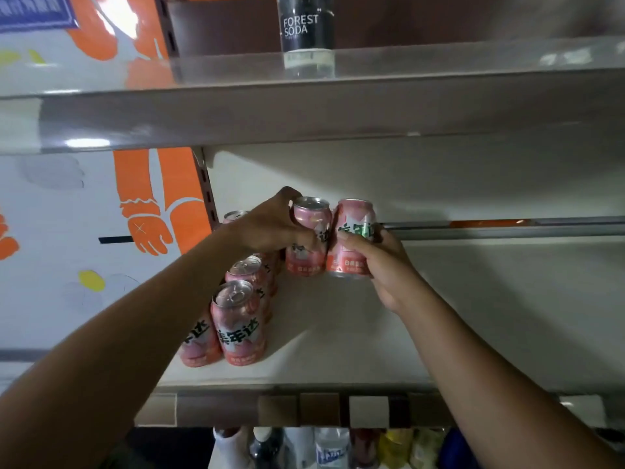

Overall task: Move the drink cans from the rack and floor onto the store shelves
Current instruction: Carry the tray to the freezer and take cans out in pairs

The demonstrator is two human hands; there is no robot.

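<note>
Your left hand (270, 228) is wrapped around a pink peach-drink can (308, 236), your right hand (382, 262) is clamped on a second pink can (353, 231). Both cans are upright and touching side by side, at the white shelf (372, 333) board. More pink cans (236, 319) stand in a row just under your left wrist. A black Forest Soda can (306, 28) sits on the shelf above both hands.
</note>
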